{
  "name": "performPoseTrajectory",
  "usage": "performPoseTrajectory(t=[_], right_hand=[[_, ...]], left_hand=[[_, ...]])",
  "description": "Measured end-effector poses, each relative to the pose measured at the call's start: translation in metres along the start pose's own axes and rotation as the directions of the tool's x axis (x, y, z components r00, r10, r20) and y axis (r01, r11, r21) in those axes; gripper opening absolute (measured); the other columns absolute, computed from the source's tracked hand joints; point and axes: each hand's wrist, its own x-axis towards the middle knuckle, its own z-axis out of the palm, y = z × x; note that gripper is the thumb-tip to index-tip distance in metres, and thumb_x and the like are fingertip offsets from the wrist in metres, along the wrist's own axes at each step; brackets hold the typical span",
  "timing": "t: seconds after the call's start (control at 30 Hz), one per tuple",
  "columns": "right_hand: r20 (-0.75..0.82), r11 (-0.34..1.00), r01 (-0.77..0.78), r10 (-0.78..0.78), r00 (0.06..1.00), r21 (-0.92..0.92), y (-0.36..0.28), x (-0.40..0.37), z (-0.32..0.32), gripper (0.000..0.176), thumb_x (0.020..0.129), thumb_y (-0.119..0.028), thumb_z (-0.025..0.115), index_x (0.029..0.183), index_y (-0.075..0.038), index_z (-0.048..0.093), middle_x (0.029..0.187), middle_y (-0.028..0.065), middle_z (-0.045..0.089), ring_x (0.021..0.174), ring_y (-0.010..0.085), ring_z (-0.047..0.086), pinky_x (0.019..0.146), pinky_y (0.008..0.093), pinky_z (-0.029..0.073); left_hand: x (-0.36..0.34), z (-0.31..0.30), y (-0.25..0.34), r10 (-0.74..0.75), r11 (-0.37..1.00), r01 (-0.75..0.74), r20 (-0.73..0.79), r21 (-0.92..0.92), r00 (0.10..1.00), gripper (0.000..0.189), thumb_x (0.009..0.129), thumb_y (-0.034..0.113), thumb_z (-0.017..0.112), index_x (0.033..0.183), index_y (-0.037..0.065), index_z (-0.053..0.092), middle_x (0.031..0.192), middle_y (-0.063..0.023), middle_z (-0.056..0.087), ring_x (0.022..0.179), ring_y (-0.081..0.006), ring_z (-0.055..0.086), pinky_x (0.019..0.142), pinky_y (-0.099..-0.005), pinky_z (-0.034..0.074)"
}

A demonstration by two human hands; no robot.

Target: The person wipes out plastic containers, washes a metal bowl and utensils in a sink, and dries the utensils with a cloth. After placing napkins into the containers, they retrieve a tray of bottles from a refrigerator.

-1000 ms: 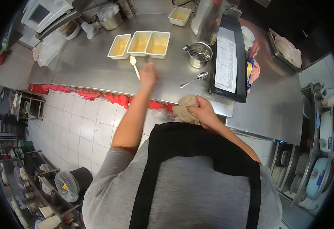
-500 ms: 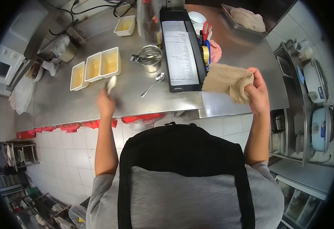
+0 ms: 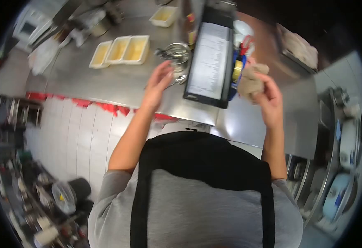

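Note:
My left hand (image 3: pixel 159 82) is open beside a metal cup (image 3: pixel 179 53) that holds several spoons, its fingers and thumb apart with nothing visible between them. A spoon (image 3: pixel 181 78) lies on the steel table just right of that hand, its handle partly hidden. On the right, my right hand (image 3: pixel 268 97) grips a bunched tan cloth (image 3: pixel 251 82) above the table. Between the hands is a black clipboard (image 3: pixel 192 96) with a printed sheet (image 3: pixel 210 60). Three white tubs with yellow contents (image 3: pixel 136 50) stand to the left of the cup.
Another white tub (image 3: pixel 163 16) stands at the back. Red scissors (image 3: pixel 246 44), yellow tape (image 3: pixel 237 71) and a white bowl (image 3: pixel 243 29) are right of the clipboard. A tray (image 3: pixel 290 56) with a wrapped pale item is at the back right. Shelves hold blue-and-white appliances (image 3: pixel 336 196).
My left hand has moved right to the metal cup, and the spoon it held no longer shows in it. The cloth is more bunched in my right hand. The view has shifted and turned.

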Motion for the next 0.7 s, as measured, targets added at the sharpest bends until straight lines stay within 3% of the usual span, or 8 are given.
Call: performPoseTrajectory(t=[0.03, 0.13, 0.23, 0.3, 0.33, 0.4, 0.57, 0.7], right_hand=[[0.206, 0.972, 0.135, -0.095, 0.974, -0.193, -0.014, 0.006, 0.03, 0.048, 0.077, -0.002, 0.057, 0.125, -0.004, 0.049, 0.125, 0.0126, 0.049, 0.112, 0.02, 0.05, 0.091, 0.0313, 0.043], [0.521, 0.793, 0.482, -0.252, 0.816, -0.373, -0.035, 0.018, 0.089, 0.059, 0.073, -0.004, 0.061, 0.13, -0.006, 0.047, 0.138, 0.0159, 0.038, 0.127, 0.0303, 0.038, 0.101, 0.0374, 0.034], [0.491, 0.761, 0.499, -0.276, 0.827, -0.413, -0.03, 0.023, 0.09, 0.055, 0.072, -0.004, 0.063, 0.126, -0.006, 0.051, 0.137, 0.0154, 0.039, 0.126, 0.0312, 0.04, 0.101, 0.0381, 0.035], [0.463, 0.754, 0.464, -0.24, 0.853, -0.465, -0.025, 0.022, 0.083, 0.053, 0.071, -0.004, 0.064, 0.123, -0.005, 0.053, 0.136, 0.0152, 0.04, 0.125, 0.0312, 0.041, 0.1, 0.0383, 0.035], [0.441, 0.748, 0.438, -0.216, 0.871, -0.499, -0.022, 0.02, 0.081, 0.052, 0.071, -0.004, 0.065, 0.122, -0.005, 0.054, 0.136, 0.0151, 0.04, 0.125, 0.031, 0.041, 0.1, 0.0384, 0.035], [0.395, 0.742, 0.383, -0.172, 0.902, -0.551, -0.017, 0.017, 0.081, 0.05, 0.07, -0.003, 0.066, 0.119, -0.006, 0.056, 0.135, 0.0145, 0.041, 0.123, 0.0309, 0.043, 0.099, 0.0388, 0.036], [0.302, 0.728, 0.307, -0.143, 0.942, -0.613, 0.0, 0.018, 0.094, 0.049, 0.069, -0.002, 0.066, 0.117, -0.006, 0.058, 0.136, 0.0143, 0.039, 0.122, 0.0315, 0.043, 0.099, 0.0397, 0.035], [0.248, 0.736, 0.256, -0.123, 0.961, -0.626, 0.013, 0.023, 0.113, 0.048, 0.069, -0.002, 0.065, 0.116, -0.006, 0.059, 0.136, 0.0151, 0.04, 0.122, 0.0314, 0.043, 0.1, 0.0393, 0.035]], left_hand=[[-0.012, 0.018, 0.013, -0.087, 0.846, 0.167, 0.178, -0.506, 0.98, 0.054, 0.088, 0.037, 0.056, 0.133, 0.013, 0.04, 0.131, -0.0097, 0.045, 0.119, -0.0225, 0.044, 0.098, -0.0423, 0.037], [-0.038, 0.059, 0.043, 0.042, 0.609, 0.133, 0.2, -0.782, 0.979, 0.053, 0.092, 0.035, 0.051, 0.137, 0.012, 0.035, 0.132, -0.009, 0.043, 0.118, -0.0206, 0.044, 0.093, -0.0386, 0.042], [-0.039, 0.01, 0.05, 0.155, 0.904, -0.199, -0.143, -0.378, 0.977, 0.05, 0.092, 0.029, 0.05, 0.136, 0.008, 0.036, 0.133, -0.0094, 0.043, 0.118, -0.021, 0.044, 0.092, -0.0383, 0.043], [-0.035, -0.055, 0.051, 0.086, 0.996, -0.08, -0.309, 0.031, 0.947, 0.052, 0.09, 0.025, 0.051, 0.135, 0.003, 0.037, 0.138, -0.0137, 0.039, 0.123, -0.0256, 0.041, 0.096, -0.0398, 0.04], [-0.03, -0.083, 0.049, 0.201, 0.896, -0.026, -0.353, 0.442, 0.914, 0.054, 0.09, 0.026, 0.051, 0.136, 0.004, 0.035, 0.139, -0.0152, 0.037, 0.126, -0.0273, 0.038, 0.098, -0.0416, 0.037], [-0.021, -0.13, 0.037, 0.418, 0.268, 0.175, -0.278, 0.947, 0.865, 0.057, 0.089, 0.029, 0.051, 0.138, 0.007, 0.033, 0.142, -0.0181, 0.032, 0.131, -0.0307, 0.031, 0.103, -0.0452, 0.032], [-0.004, -0.192, -0.085, 0.047, -0.087, 0.186, -0.182, 0.979, 0.982, 0.061, 0.088, 0.035, 0.05, 0.143, 0.023, 0.025, 0.15, -0.0092, 0.016, 0.138, -0.0314, 0.017, 0.105, -0.0606, 0.017], [0.013, -0.171, -0.092, 0.143, 0.023, -0.099, 0.095, 0.995, 0.985, 0.05, 0.089, 0.023, 0.049, 0.138, 0.024, 0.036, 0.147, -0.0039, 0.028, 0.136, -0.0288, 0.023, 0.106, -0.055, 0.022]])
